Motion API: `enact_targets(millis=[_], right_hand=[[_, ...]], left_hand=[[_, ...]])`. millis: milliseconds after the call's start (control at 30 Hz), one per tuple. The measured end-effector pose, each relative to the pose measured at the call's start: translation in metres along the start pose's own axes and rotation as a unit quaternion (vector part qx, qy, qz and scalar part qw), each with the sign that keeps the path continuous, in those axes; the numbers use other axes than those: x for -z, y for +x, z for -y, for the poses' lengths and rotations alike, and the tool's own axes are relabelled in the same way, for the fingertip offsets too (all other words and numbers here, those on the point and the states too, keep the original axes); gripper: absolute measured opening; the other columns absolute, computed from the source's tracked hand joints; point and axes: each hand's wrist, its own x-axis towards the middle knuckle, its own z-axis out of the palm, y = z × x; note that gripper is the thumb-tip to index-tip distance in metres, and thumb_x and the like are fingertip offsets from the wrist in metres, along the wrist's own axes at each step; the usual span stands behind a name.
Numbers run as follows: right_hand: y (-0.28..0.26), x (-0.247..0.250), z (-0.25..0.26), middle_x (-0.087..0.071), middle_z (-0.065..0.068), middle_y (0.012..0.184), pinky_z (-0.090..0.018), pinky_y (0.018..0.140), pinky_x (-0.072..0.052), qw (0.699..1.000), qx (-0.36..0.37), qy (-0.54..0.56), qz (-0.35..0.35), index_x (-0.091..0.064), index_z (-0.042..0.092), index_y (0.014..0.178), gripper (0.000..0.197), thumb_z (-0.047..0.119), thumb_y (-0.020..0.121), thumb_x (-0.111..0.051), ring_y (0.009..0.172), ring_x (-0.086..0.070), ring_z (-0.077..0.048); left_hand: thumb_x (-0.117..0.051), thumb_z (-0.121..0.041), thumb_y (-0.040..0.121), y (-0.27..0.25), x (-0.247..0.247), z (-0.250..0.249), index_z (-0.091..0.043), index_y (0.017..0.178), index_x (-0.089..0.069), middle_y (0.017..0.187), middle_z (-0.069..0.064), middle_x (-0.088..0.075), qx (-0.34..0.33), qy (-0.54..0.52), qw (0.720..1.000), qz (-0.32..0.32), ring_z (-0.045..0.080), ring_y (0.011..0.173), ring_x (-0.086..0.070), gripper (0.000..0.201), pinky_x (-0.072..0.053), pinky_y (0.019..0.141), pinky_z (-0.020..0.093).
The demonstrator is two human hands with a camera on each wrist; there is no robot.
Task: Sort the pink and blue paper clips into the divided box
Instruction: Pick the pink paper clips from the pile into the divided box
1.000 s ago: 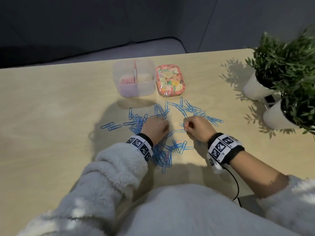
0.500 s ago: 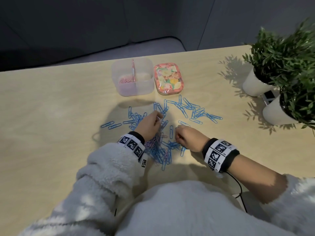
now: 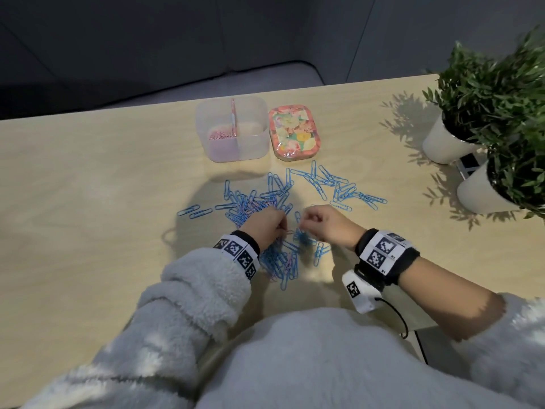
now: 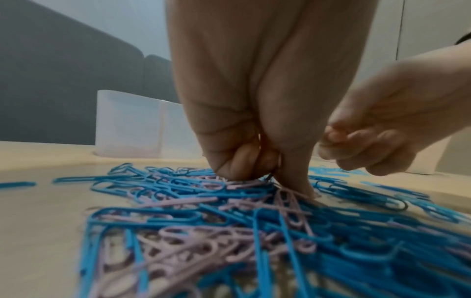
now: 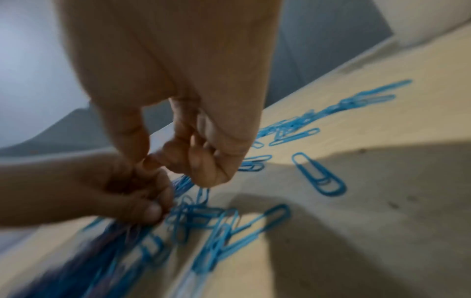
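A clear divided box (image 3: 253,143) stands at the back of the table, with pink paper clips (image 3: 221,135) in its left compartment. Blue paper clips (image 3: 339,190) lie scattered in front of it, and a mixed pink and blue pile (image 4: 229,231) lies under my wrists. My left hand (image 3: 281,228) (image 4: 265,167) digs into the pile with its fingers curled, pinching paper clips. My right hand (image 3: 305,221) (image 5: 153,161) hovers just beside it, thumb and forefinger pinched on what looks like a thin clip of unclear colour.
A flowered tin (image 3: 293,132) sits right of the box. Two potted plants in white pots (image 3: 442,143) (image 3: 483,193) stand at the table's right edge. A dark cable (image 3: 395,314) hangs from my right wrist.
My right hand has moved left to the middle of the pile. My left hand has drawn back a little toward me, so the two hands now almost touch.
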Motion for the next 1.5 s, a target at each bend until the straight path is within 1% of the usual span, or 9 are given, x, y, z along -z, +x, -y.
enact_targets(millis=[167, 300, 500, 600, 733, 867, 1067, 1167, 1500], right_hand=[[-0.009, -0.023, -0.001, -0.054, 0.012, 0.058, -0.013, 0.053, -0.030, 0.935, 0.082, -0.313, 0.149, -0.073, 0.018, 0.091, 0.017, 0.020, 0.075, -0.073, 0.056, -0.046, -0.002], [-0.009, -0.024, -0.007, -0.066, 0.003, 0.092, -0.025, 0.070, -0.038, 0.909, 0.093, -0.388, 0.118, -0.070, 0.023, 0.091, 0.016, 0.028, 0.076, -0.069, 0.083, -0.056, -0.014], [-0.002, 0.004, -0.013, -0.061, 0.000, 0.084, -0.032, 0.073, -0.047, 0.955, 0.072, -0.284, 0.049, -0.063, 0.019, 0.074, 0.009, 0.017, 0.075, -0.071, 0.077, -0.059, -0.014], [0.000, 0.012, -0.009, -0.053, 0.012, 0.058, -0.016, 0.054, -0.039, 0.994, 0.041, -0.094, 0.022, -0.060, 0.018, 0.074, 0.016, 0.005, 0.080, -0.068, 0.047, -0.047, 0.003], [0.002, 0.003, -0.005, -0.045, -0.008, 0.057, -0.015, 0.035, -0.027, 0.992, -0.058, 0.111, 0.028, -0.061, 0.007, 0.081, 0.026, -0.004, 0.088, -0.039, 0.033, -0.038, -0.009], [0.003, -0.024, 0.009, -0.047, -0.003, 0.056, -0.015, 0.039, -0.031, 0.996, -0.039, -0.030, 0.072, -0.056, 0.012, 0.061, 0.029, 0.004, 0.086, -0.045, 0.041, -0.044, -0.004], [-0.013, -0.066, 0.011, -0.064, 0.003, 0.080, -0.026, 0.066, -0.034, 0.888, 0.153, -0.413, 0.128, -0.064, 0.022, 0.096, 0.015, 0.028, 0.085, -0.057, 0.079, -0.057, -0.017], [-0.011, -0.061, 0.004, -0.069, -0.002, 0.098, -0.031, 0.074, -0.042, 0.894, 0.143, -0.416, 0.090, -0.064, 0.023, 0.098, 0.016, 0.023, 0.086, -0.054, 0.097, -0.061, -0.024], [-0.020, -0.055, 0.003, -0.067, 0.001, 0.085, -0.026, 0.069, -0.036, 0.897, 0.125, -0.421, 0.054, -0.065, 0.019, 0.090, 0.022, 0.038, 0.084, -0.056, 0.089, -0.062, -0.022]], left_hand=[[-0.056, -0.013, 0.088, -0.002, 0.002, 0.003, -0.006, 0.092, -0.060, 0.098, 0.009, -0.053, 0.008, -0.057, 0.997, -0.046, 0.023, 0.091, -0.053, 0.009, -0.042, 0.085, 0.033], [-0.059, -0.017, 0.088, -0.012, 0.010, 0.013, -0.010, 0.081, -0.057, 0.075, 0.000, -0.052, 0.036, -0.185, 0.979, -0.083, 0.011, 0.065, -0.045, 0.009, -0.038, 0.066, 0.026], [-0.059, -0.020, 0.089, -0.035, 0.016, 0.039, -0.016, 0.078, -0.055, 0.073, -0.007, -0.054, 0.089, -0.312, 0.943, -0.068, 0.005, 0.063, -0.049, 0.012, -0.040, 0.061, 0.018], [-0.057, -0.016, 0.090, -0.047, 0.015, 0.051, -0.017, 0.074, -0.056, 0.066, -0.001, -0.054, 0.106, -0.401, 0.909, -0.043, 0.008, 0.055, -0.049, 0.016, -0.042, 0.055, 0.018], [-0.045, -0.005, 0.095, -0.062, 0.009, 0.057, -0.011, 0.088, -0.059, 0.071, 0.003, -0.055, 0.150, -0.551, 0.821, -0.014, 0.004, 0.055, -0.058, 0.017, -0.051, 0.054, 0.012], [-0.031, -0.001, 0.094, -0.071, 0.007, 0.054, -0.010, 0.083, -0.059, 0.061, -0.001, -0.051, 0.221, -0.624, 0.749, 0.011, 0.005, 0.047, -0.052, 0.031, -0.044, 0.043, 0.014], [-0.057, -0.024, 0.090, -0.081, -0.005, 0.053, -0.021, 0.057, -0.042, 0.050, -0.009, -0.036, 0.191, -0.428, 0.880, -0.076, 0.003, 0.042, -0.032, 0.036, -0.023, 0.042, 0.015], [-0.068, -0.017, 0.082, -0.086, -0.008, 0.055, -0.018, 0.060, -0.047, 0.048, -0.009, -0.038, 0.156, -0.306, 0.934, -0.092, -0.001, 0.035, -0.039, 0.031, -0.029, 0.041, 0.010], [-0.069, -0.011, 0.079, -0.095, -0.008, 0.057, -0.016, 0.081, -0.060, 0.055, -0.007, -0.039, 0.146, -0.189, 0.967, -0.092, 0.010, 0.052, -0.037, 0.011, -0.026, 0.050, 0.020]])
